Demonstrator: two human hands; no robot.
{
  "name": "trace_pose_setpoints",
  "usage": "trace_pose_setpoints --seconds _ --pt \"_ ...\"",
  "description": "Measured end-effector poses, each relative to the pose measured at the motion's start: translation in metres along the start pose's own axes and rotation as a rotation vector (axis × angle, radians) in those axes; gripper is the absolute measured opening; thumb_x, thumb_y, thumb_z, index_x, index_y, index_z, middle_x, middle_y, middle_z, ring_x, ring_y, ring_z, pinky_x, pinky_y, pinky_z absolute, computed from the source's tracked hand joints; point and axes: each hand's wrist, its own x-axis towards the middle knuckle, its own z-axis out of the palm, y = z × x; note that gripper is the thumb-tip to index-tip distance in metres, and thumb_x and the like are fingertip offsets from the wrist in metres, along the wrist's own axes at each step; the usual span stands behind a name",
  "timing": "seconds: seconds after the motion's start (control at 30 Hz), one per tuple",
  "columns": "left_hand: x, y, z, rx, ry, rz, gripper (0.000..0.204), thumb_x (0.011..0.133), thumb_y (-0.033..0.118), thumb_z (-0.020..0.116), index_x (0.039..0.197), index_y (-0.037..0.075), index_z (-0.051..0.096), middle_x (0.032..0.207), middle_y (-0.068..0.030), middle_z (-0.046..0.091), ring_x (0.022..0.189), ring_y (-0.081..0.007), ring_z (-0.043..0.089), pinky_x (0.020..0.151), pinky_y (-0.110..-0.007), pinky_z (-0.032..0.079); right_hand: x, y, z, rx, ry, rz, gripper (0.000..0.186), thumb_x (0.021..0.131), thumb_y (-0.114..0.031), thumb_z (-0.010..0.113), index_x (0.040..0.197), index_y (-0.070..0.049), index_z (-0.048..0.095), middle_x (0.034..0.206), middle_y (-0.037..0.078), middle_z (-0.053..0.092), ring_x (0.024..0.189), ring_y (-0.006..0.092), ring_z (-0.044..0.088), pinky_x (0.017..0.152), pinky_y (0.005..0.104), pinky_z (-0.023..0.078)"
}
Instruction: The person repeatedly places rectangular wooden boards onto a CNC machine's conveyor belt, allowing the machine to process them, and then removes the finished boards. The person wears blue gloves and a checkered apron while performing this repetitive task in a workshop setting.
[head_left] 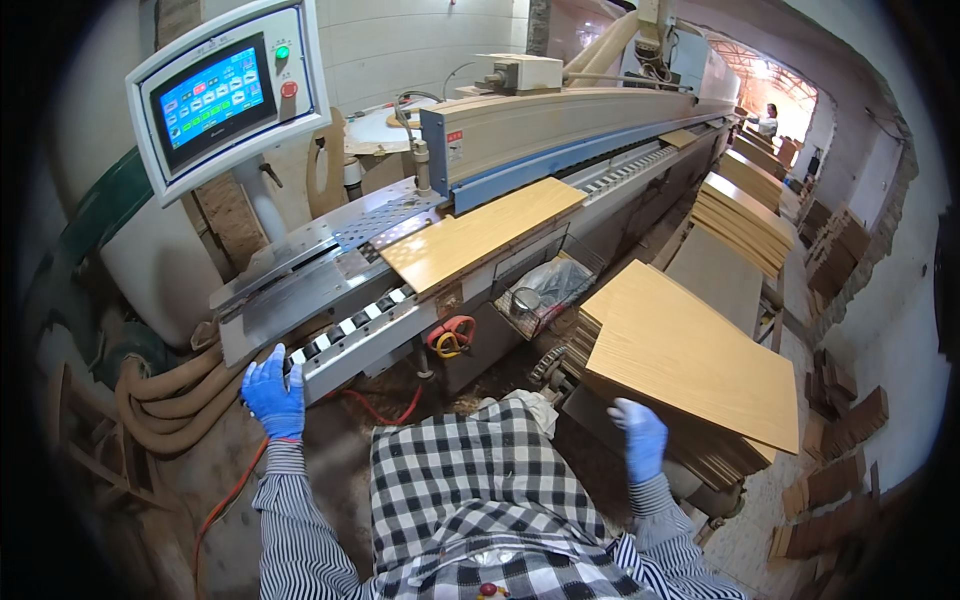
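Your left hand [273,396], in a blue glove, has its fingers spread at the near end of the roller rail [352,324]. Your right hand [642,438], gloved too, is raised just beside the stack of wood-grain boards [695,365]; blur hides whether its fingers close. Ahead, a single board [485,232] lies flat on the machine, along the blue-edged beam [570,155]. A wire basket [545,290] hangs below it; a control screen [212,93] stands to your left.

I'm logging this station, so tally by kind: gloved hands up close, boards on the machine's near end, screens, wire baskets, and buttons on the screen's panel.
Left hand and right hand, blue-gloved: 2
Board: 1
Screen: 1
Wire basket: 1
Green button and red button: 2
Total: 7
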Motion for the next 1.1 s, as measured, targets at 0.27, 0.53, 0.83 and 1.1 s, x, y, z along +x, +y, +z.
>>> trace_pose_setpoints --seconds 0.27,0.53,0.83,1.1 --pt "0.002 0.006 -0.010 -0.001 0.012 -0.006 0.043 0.086 0.037 0.060 0.120 0.010 0.061 0.101 -0.0103 0.066 0.100 -0.0269 0.059 0.102 -0.044 0.037 0.021 0.037 -0.073 0.634 0.364 0.342 0.033 0.092 -0.039 0.062 0.101 -0.008 0.055 0.072 0.008 0.059 0.058 0.0125 0.052 0.052 0.0232 0.046" --pt "0.000 0.003 -0.011 -0.023 -0.002 -0.030 0.042 0.084 0.035 0.063 0.118 0.010 0.062 0.113 -0.0091 0.066 0.104 -0.0260 0.059 0.104 -0.043 0.036 -0.033 0.006 -0.050 0.952 -0.017 0.602 0.028 0.092 -0.037 0.059 0.106 -0.014 0.059 0.083 0.008 0.064 0.062 0.0175 0.056 0.057 0.0301 0.049" --pt "-0.001 0.004 -0.020 -0.051 -0.054 -0.028 0.046 0.085 0.037 0.063 0.123 0.010 0.060 0.119 -0.0096 0.063 0.112 -0.0261 0.055 0.108 -0.045 0.031 -0.022 0.043 -0.117 0.880 0.322 0.443 0.020 0.088 -0.030 0.067 0.098 -0.014 0.062 0.084 0.002 0.068 0.054 0.0154 0.058 0.051 0.0298 0.051" --pt "-0.025 0.038 -0.070 -0.232 -0.205 0.061 0.079 0.081 0.061 0.060 0.137 0.008 0.046 0.140 -0.0151 0.046 0.136 -0.0323 0.035 0.116 -0.046 0.021 -0.031 0.010 -0.026 0.798 -0.108 0.401 0.020 0.091 -0.021 0.061 0.108 -0.011 0.058 0.085 0.000 0.065 0.058 0.0107 0.056 0.058 0.0289 0.050"
